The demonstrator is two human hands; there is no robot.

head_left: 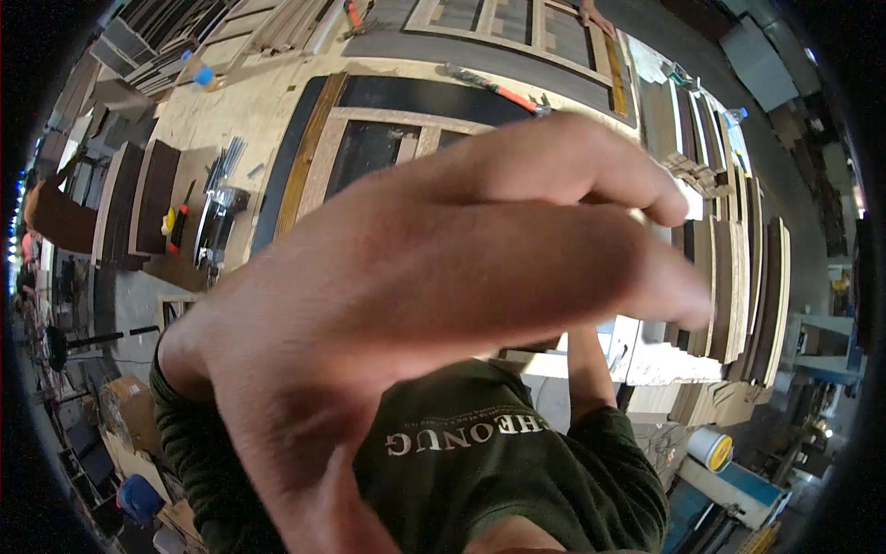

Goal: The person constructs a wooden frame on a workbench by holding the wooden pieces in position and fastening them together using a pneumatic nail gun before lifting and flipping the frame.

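My left hand point(397, 268) is raised close up and fills the middle of the view, slightly blurred. Its fingers reach to the right, bent and a little apart, with nothing visible in them. Only the forearm point(588, 367) of my right arm shows; the left hand covers my right hand. Behind the left hand, a light wooden frame point(318, 171) lies on a black panel point(406, 92) on the workbench point(277, 106). A hammer with an orange handle point(503, 90) rests beyond the frame.
Stacked boards point(734, 286) stand at the right. On the left are dark boards point(152, 198), a screwdriver point(179, 222) and metal rods point(224, 162). At the far side, another person's hand point(598, 20) touches a second wooden frame point(480, 39). A white bucket point(709, 450) sits lower right.
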